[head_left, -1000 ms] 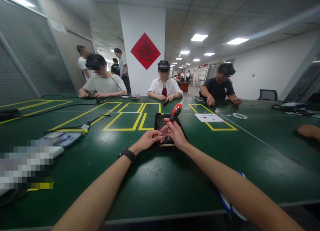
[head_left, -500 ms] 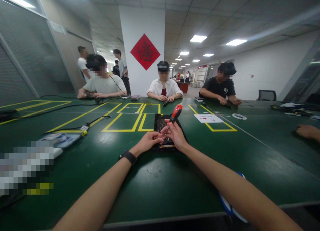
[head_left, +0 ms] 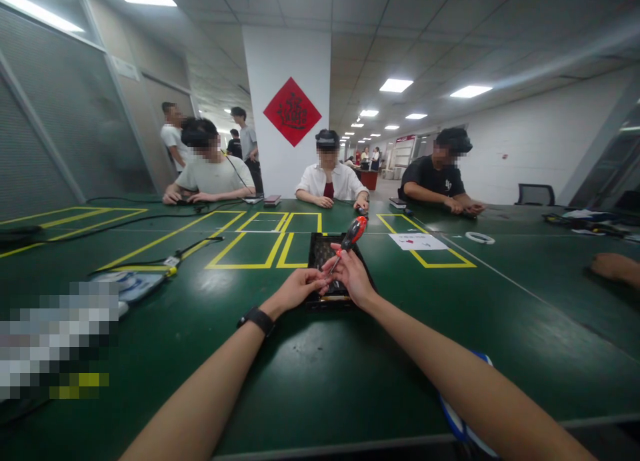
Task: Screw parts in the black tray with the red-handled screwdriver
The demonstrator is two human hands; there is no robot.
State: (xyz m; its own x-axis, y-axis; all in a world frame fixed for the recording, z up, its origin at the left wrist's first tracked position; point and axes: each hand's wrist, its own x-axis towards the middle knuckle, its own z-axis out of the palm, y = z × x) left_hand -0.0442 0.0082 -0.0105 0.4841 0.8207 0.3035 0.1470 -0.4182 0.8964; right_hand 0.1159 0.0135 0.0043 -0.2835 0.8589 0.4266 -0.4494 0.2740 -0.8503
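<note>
My right hand [head_left: 353, 279] is closed on a screwdriver [head_left: 356, 232] with a red and black handle. The handle leans up and away to the right, and the thin shaft points down and left toward my left fingertips. My left hand [head_left: 300, 288] is pinched at the shaft's lower end; anything small between its fingers is too tiny to make out. Both hands are over a black open case [head_left: 320, 248], which lies on the green table [head_left: 280, 408]. My hands hide part of its inside and near edge.
Yellow tape outlines [head_left: 240, 266] mark the table. A white paper sheet [head_left: 419, 242] and a white ring [head_left: 480, 237] lie to the right. Cables and a flat packet [head_left: 140, 281] are at left. Several people sit opposite; another person's hand [head_left: 613, 266] rests at far right.
The whole view has shifted slightly downward in the picture. My hands keep nearly the same pose on the screwdriver. The person opposite in the white shirt has moved a hand toward their side.
</note>
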